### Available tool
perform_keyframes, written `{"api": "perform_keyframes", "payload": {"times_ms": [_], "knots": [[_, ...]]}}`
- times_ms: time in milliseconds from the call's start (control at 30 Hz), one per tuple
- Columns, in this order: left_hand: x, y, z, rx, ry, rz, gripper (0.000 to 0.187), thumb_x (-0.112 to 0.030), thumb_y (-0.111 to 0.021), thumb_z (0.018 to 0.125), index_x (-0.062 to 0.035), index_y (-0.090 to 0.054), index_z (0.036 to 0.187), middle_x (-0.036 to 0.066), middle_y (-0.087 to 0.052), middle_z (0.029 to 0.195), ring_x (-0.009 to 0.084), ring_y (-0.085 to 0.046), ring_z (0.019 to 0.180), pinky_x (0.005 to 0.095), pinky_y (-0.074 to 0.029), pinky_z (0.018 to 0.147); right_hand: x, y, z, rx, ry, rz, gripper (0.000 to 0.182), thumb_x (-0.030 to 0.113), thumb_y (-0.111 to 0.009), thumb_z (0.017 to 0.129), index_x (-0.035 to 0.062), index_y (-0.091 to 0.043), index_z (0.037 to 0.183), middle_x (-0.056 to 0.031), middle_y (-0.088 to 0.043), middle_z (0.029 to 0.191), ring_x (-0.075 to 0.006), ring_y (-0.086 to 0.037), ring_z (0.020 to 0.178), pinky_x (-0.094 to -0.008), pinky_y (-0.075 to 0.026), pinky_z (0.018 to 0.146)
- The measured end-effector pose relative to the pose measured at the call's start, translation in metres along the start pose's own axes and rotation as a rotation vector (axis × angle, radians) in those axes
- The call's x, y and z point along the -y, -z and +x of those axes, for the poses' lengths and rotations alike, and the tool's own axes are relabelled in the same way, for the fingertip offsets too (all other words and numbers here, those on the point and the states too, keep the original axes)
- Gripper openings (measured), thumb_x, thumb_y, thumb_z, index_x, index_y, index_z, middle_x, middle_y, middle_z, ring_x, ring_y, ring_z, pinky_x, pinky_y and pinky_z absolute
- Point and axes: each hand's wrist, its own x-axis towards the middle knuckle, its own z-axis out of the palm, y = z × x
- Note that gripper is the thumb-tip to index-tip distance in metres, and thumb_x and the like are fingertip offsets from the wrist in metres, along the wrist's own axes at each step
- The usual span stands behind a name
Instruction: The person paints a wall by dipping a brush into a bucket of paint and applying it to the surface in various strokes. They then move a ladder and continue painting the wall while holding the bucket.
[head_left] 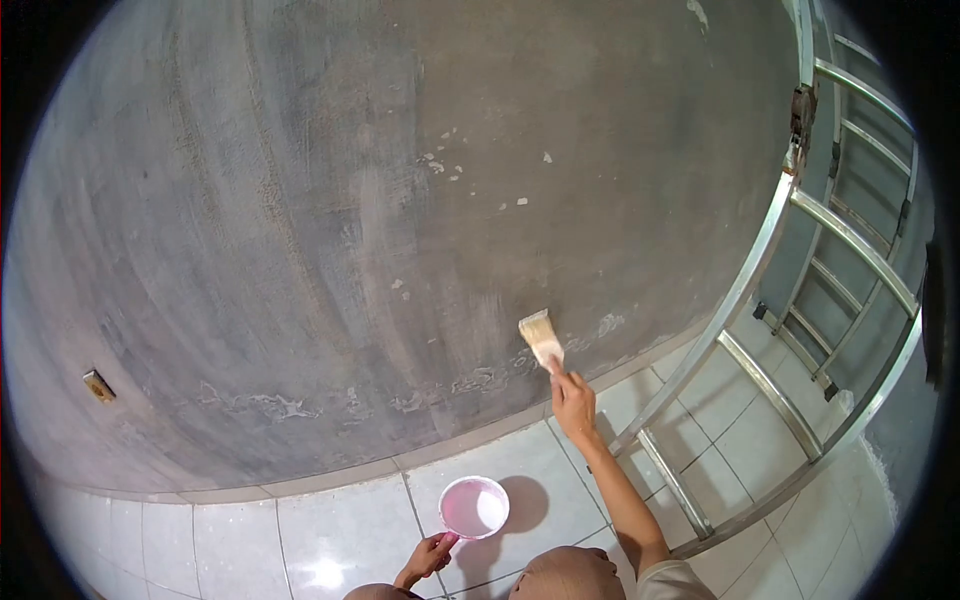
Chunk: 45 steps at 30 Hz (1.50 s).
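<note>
Paintbrush (541,338) is at 4 o'clock from the middle of the view, with its bristles pointing to 11 o'clock and, as it appears, lying against the grey wall (600,230) near its foot. The right hand (573,403) holds it from below, probably so that the bristles meet the surface while the hand itself is kept apart from it. These fingers are closed together around the handle, with one digit stretched along it; how firmly they press, I cannot tell.

At 6 o'clock is a pink cup (447,497) with white material inside. Its mouth is turned upward, I suppose so that nothing spills, and its handle points to 7 o'clock, where the left hand (430,555) grips it. Here the fingers are curled together on the handle, although the palm side is hidden. Around are white floor tiles (340,530) and, at 3 o'clock, a metal ladder (757,272).
</note>
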Motion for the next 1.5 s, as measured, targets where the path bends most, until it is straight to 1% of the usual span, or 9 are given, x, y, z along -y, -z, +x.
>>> {"api": "perform_keyframes", "payload": {"times_ms": [200,300,433,567,733,900,1067,1233,1500], "knots": [[-0.002,-0.002,-0.003,-0.028,-0.027,0.006,0.044,-0.043,-0.045,0.093,-0.0037,-0.057,0.111,-0.002,-0.04,0.049,0.0062,-0.032,0.036,0.0233,-0.021,0.033,-0.019,-0.01,-0.04,0.307,-0.158,-0.201,0.033,0.01,-0.054,0.081,0.013,-0.061,0.113,-0.0192,-0.058,0.073,-0.0368,-0.058,0.067,-0.0438,-0.048,0.061],[-0.003,-0.005,-0.003,-0.035,-0.016,0.009,0.045,-0.043,-0.045,0.093,-0.0034,-0.057,0.109,-0.003,-0.04,0.049,0.0064,-0.031,0.036,0.0239,-0.021,0.033,0.008,0.02,0.019,0.311,-0.08,-0.221,0.029,0.01,-0.054,0.081,0.0116,-0.063,0.108,-0.0214,-0.06,0.075,-0.0377,-0.059,0.07,-0.0445,-0.048,0.062],[0.006,-0.001,0.004,-0.047,-0.024,0.007,0.044,-0.042,-0.046,0.093,-0.001,-0.058,0.107,-0.004,-0.037,0.047,0.0058,-0.03,0.037,0.0242,-0.02,0.034,0.079,0.087,0.1,0.115,0.058,-0.258,0.028,0.01,-0.051,0.085,0.0106,-0.061,0.111,-0.0191,-0.06,0.074,-0.0359,-0.061,0.069,-0.0438,-0.049,0.06],[0.0,-0.004,-0.001,-0.041,-0.032,0.003,0.045,-0.041,-0.047,0.093,0.0004,-0.057,0.106,-0.004,-0.036,0.046,0.0057,-0.03,0.036,0.024,-0.02,0.035,0.086,0.091,0.109,-0.101,0.143,-0.131,0.034,0.008,-0.051,0.085,0.0131,-0.057,0.118,-0.0139,-0.052,0.067,-0.0341,-0.056,0.059,-0.0416,-0.046,0.054],[0.011,0.001,0.009,-0.044,-0.046,0.031,0.047,-0.047,-0.044,0.092,-0.0042,-0.059,0.104,-0.003,-0.038,0.047,0.006,-0.03,0.035,0.0238,-0.02,0.033,0.015,0.005,0.019,0.122,0.021,-0.2,0.04,0.01,-0.051,0.085,0.0133,-0.052,0.124,-0.0191,-0.056,0.073,-0.0369,-0.059,0.063,-0.0438,-0.049,0.057],[0.001,-0.001,0.004,-0.082,-0.02,0.114,0.047,-0.047,-0.045,0.091,-0.0044,-0.06,0.104,-0.003,-0.04,0.048,0.0059,-0.032,0.036,0.0236,-0.023,0.033,-0.032,-0.011,-0.04,0.554,-0.228,-0.296,0.028,0.014,-0.05,0.084,0.0144,-0.062,0.109,-0.0251,-0.061,0.078,-0.0402,-0.061,0.073,-0.0477,-0.049,0.064],[0.005,0.006,0.02,-0.17,-0.097,0.226,0.044,-0.044,-0.047,0.091,-0.004,-0.063,0.097,-0.003,-0.041,0.048,0.0056,-0.035,0.039,0.0231,-0.026,0.035,0.0,0.025,0.039,0.361,-0.175,-0.287,0.025,0.011,-0.049,0.082,0.011,-0.065,0.102,-0.0232,-0.062,0.076,-0.0408,-0.06,0.073,-0.0472,-0.048,0.066],[-0.003,0.003,0.051,-0.194,-0.136,0.222,0.047,-0.045,-0.05,0.09,-0.0007,-0.066,0.094,-0.003,-0.044,0.049,0.0056,-0.039,0.042,0.0236,-0.03,0.039,0.038,0.078,0.075,0.075,-0.083,-0.156,0.029,0.011,-0.053,0.083,0.0137,-0.063,0.109,-0.0222,-0.06,0.078,-0.038,-0.059,0.072,-0.0456,-0.047,0.063],[-0.017,0.005,0.081,-0.116,-0.112,0.179,0.048,-0.047,-0.05,0.089,-0.0016,-0.063,0.101,-0.001,-0.046,0.054,0.0065,-0.039,0.041,0.0235,-0.029,0.035,-0.033,-0.011,-0.023,0.176,-0.123,-0.19,0.032,0.011,-0.052,0.083,0.0135,-0.06,0.114,-0.0222,-0.059,0.075,-0.0396,-0.059,0.07,-0.0462,-0.048,0.063]]}}
